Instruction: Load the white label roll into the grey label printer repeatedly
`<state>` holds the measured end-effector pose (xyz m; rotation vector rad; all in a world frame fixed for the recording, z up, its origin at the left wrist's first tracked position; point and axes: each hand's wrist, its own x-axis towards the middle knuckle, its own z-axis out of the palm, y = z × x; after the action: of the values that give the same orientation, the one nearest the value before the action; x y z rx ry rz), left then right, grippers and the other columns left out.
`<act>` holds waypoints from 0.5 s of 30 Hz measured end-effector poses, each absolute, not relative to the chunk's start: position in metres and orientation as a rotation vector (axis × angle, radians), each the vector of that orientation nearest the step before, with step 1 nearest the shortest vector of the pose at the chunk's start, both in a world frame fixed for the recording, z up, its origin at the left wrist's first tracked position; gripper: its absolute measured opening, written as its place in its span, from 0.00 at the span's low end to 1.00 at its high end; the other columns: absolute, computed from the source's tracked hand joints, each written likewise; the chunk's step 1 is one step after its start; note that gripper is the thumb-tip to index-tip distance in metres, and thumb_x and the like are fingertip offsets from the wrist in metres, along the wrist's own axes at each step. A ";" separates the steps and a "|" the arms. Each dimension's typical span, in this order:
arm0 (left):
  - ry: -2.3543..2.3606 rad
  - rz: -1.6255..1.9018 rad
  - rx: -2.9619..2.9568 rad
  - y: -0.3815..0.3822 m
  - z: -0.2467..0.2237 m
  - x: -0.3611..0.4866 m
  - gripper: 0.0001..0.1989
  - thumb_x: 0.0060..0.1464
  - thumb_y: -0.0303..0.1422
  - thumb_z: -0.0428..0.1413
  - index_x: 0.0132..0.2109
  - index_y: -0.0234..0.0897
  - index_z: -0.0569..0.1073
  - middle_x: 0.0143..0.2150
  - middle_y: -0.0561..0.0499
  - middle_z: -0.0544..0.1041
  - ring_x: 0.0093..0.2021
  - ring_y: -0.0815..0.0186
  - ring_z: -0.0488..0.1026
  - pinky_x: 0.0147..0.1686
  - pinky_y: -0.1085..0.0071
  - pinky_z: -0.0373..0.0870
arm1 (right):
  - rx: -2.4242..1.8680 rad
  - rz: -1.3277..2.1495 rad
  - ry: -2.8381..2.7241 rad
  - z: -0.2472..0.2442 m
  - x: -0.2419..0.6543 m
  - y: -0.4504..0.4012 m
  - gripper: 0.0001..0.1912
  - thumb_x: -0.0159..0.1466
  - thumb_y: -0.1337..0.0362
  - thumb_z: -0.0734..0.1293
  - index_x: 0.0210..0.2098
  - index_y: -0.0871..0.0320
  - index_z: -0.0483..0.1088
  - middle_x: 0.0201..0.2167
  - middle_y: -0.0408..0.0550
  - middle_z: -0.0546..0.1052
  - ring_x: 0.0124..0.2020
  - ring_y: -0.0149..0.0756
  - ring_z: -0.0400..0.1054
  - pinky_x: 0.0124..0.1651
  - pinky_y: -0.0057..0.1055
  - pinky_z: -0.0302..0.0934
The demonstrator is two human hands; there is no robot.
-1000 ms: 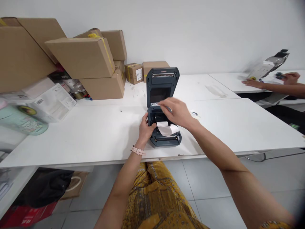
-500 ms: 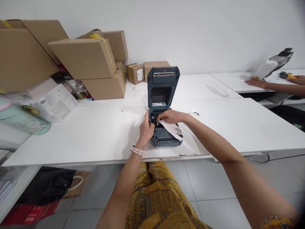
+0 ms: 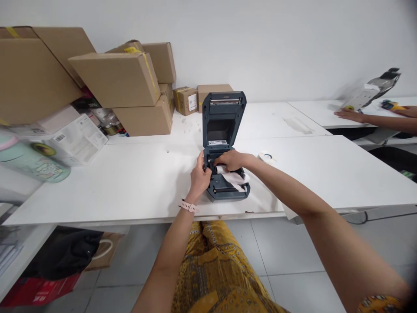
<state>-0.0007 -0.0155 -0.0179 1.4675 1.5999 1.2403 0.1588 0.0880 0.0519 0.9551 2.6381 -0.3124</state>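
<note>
A dark blue-grey label printer (image 3: 224, 116) stands on the white table with its lid tipped up. My left hand (image 3: 199, 174) grips the printer's left side, thumb over the inner edge. Inside the open bay, my right hand (image 3: 232, 160) closes over a small white paper roll (image 3: 222, 169); its fingertips are partly hidden against the bay. From the roll a loose paper strip (image 3: 233, 179) runs curled toward the printer's front right corner. A flat white ring of tape or labels (image 3: 267, 156) lies on the table to the right, beyond my forearm.
Cardboard boxes (image 3: 114, 80) are stacked at the back left, beside a white box (image 3: 76, 139) and a mint-green bottle (image 3: 35, 161). A co-worker's hand (image 3: 350, 115) rests on another table (image 3: 312, 111) at the far right. The table's front edge (image 3: 130, 221) lies close to my lap.
The right hand has shifted slightly right within the printer bay, and the roll's end shows beneath it. The paper strip has moved and crumpled. My left hand stays put.
</note>
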 end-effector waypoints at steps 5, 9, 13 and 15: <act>1.552 1.272 1.478 -0.012 -0.026 -0.003 0.39 0.56 0.25 0.53 0.74 0.45 0.58 0.68 0.45 0.73 0.64 0.56 0.74 0.63 0.58 0.70 | 0.650 -1.004 2.977 0.086 0.204 0.086 0.33 0.61 0.62 0.74 0.65 0.53 0.68 0.55 0.52 0.79 0.50 0.42 0.73 0.52 0.37 0.68; 1.521 1.310 1.487 -0.011 -0.033 -0.005 0.37 0.57 0.26 0.53 0.73 0.47 0.61 0.68 0.47 0.73 0.65 0.56 0.74 0.64 0.58 0.71 | 0.796 -1.190 3.132 0.117 0.261 0.076 0.31 0.60 0.57 0.74 0.62 0.53 0.70 0.58 0.52 0.76 0.54 0.42 0.70 0.58 0.38 0.65; 1.507 1.343 1.483 -0.008 -0.037 -0.006 0.36 0.56 0.25 0.53 0.71 0.46 0.64 0.68 0.48 0.73 0.66 0.56 0.72 0.65 0.57 0.70 | 1.178 -0.891 2.996 0.104 0.292 0.071 0.26 0.57 0.66 0.68 0.56 0.52 0.73 0.52 0.50 0.79 0.49 0.43 0.73 0.51 0.38 0.67; 1.497 1.354 1.474 -0.007 -0.038 -0.005 0.35 0.56 0.25 0.53 0.71 0.45 0.64 0.68 0.47 0.73 0.66 0.56 0.72 0.66 0.57 0.70 | 1.222 -0.777 2.954 0.083 0.293 0.072 0.27 0.54 0.71 0.65 0.53 0.52 0.74 0.51 0.50 0.80 0.47 0.43 0.74 0.48 0.38 0.67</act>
<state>-0.0054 -0.0072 -0.0383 1.4745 1.4973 1.3541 0.2927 0.0716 0.0831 1.2224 2.9538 -0.7769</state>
